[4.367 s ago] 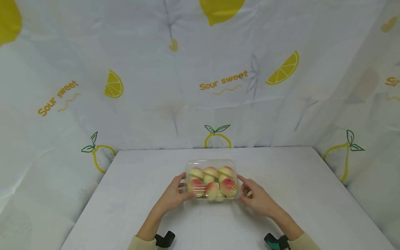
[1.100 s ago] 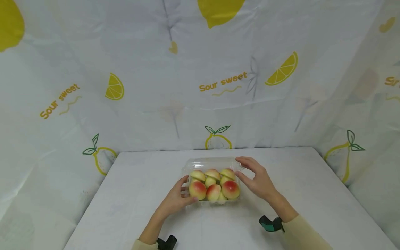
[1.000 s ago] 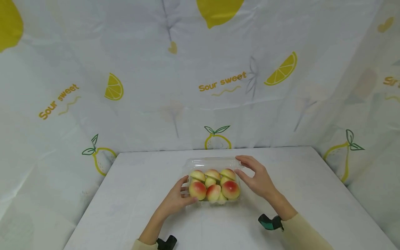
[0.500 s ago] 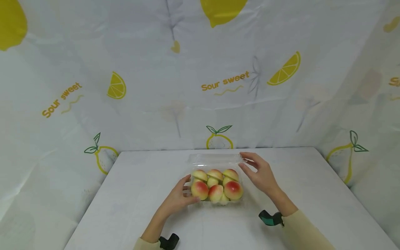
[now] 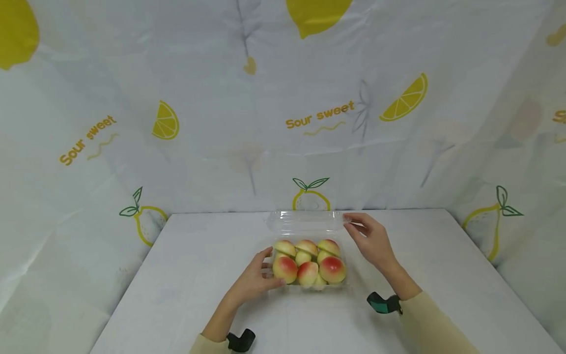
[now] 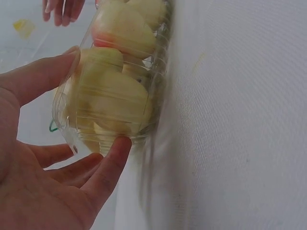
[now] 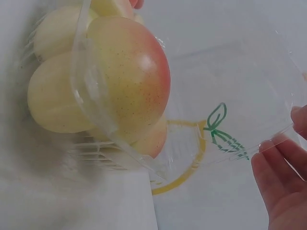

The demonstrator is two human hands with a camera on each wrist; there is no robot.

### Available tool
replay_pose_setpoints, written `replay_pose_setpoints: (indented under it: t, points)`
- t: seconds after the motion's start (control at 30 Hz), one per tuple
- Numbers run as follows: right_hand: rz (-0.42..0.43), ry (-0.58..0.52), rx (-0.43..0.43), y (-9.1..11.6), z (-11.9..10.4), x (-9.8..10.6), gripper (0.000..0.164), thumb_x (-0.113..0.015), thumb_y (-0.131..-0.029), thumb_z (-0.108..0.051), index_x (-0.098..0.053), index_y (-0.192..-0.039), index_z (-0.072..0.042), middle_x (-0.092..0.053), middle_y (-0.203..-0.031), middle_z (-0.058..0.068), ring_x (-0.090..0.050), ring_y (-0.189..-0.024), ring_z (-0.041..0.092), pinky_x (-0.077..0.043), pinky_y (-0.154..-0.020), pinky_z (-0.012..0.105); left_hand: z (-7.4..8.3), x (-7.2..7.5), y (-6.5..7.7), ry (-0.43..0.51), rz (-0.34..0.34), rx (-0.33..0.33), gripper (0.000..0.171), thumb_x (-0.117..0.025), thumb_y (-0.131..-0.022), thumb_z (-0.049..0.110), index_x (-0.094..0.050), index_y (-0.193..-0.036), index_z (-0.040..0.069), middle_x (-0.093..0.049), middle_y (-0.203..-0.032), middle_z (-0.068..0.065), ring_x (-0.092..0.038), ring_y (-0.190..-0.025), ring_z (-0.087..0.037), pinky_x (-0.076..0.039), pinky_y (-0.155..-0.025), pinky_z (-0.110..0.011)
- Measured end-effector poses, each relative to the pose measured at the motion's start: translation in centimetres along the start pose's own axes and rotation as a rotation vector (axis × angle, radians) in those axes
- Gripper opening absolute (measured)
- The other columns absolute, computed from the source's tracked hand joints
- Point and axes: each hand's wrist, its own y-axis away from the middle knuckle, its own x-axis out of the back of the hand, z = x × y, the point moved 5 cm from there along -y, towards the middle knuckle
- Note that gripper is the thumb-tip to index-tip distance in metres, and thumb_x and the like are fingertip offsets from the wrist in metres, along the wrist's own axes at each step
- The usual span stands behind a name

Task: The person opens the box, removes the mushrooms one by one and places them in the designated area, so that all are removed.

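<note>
A white backdrop (image 5: 212, 123) printed with lemons and orange lettering fills the upper part of the head view and runs down behind the white tabletop (image 5: 185, 265). Pale sleeves cover the forearms at the lower edge, the right sleeve (image 5: 435, 322) showing at greater length than the left sleeve (image 5: 210, 345). On the tabletop, near its middle and between the 2 hands, sits a clear plastic container; its base (image 7: 91, 91) rests there holding fruit, and its lid (image 5: 306, 222) is raised beyond the far side of the base, off the fruit. The left hand (image 5: 255, 280) has its grip clamped on the left end of the base, thumb at the rim and near corner, fingers along the end wall. The right hand (image 5: 375, 246) has its grip clamped on the lid, the right edge pinched between thumb and fingers. A dark device (image 5: 241, 340) sits at the left wrist and a black-and-green device (image 5: 383, 303) at the right. Smallest are the red-blushed, yellowish peach-like fruits (image 5: 285, 269), with 6 showing on top in 2 rows of 3 and paler ones partly visible beneath.
</note>
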Motion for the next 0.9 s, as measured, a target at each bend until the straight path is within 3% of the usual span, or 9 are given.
replay_pose_setpoints:
  t: [0.33,0.57,0.9]
  points:
    - [0.040,0.086,-0.069,-0.6,3.2,0.1,0.017,-0.070,-0.093,0.003,-0.071,-0.110,0.004,-0.071,-0.106,0.017,-0.058,-0.097,-0.008,-0.048,-0.084,0.006,0.1,0.1,-0.1,-0.003,0.006,0.004,0.095,-0.084,-0.084,0.029,-0.029,-0.156,0.000,-0.038,-0.153,-0.021,-0.056,-0.123,-0.038,-0.055,-0.094,-0.047]
    - [0.084,0.051,-0.115,-1.0,4.0,0.0,0.015,-0.071,-0.094,0.000,-0.071,-0.107,0.006,-0.072,-0.103,0.019,-0.062,-0.088,-0.008,-0.050,-0.082,0.008,0.0,0.0,-0.1,0.003,0.002,0.000,0.097,-0.084,-0.084,0.030,-0.028,-0.157,0.000,-0.038,-0.154,-0.022,-0.056,-0.122,-0.039,-0.056,-0.093,-0.047]
    - [0.085,0.103,-0.166,-1.2,5.4,-0.5,0.015,-0.071,-0.095,-0.006,-0.073,-0.108,0.003,-0.074,-0.102,0.017,-0.061,-0.088,-0.007,-0.050,-0.077,0.006,-0.1,0.0,-0.1,0.007,0.001,0.001,0.098,-0.085,-0.084,0.027,-0.027,-0.157,-0.001,-0.039,-0.152,-0.023,-0.055,-0.122,-0.039,-0.055,-0.094,-0.048]
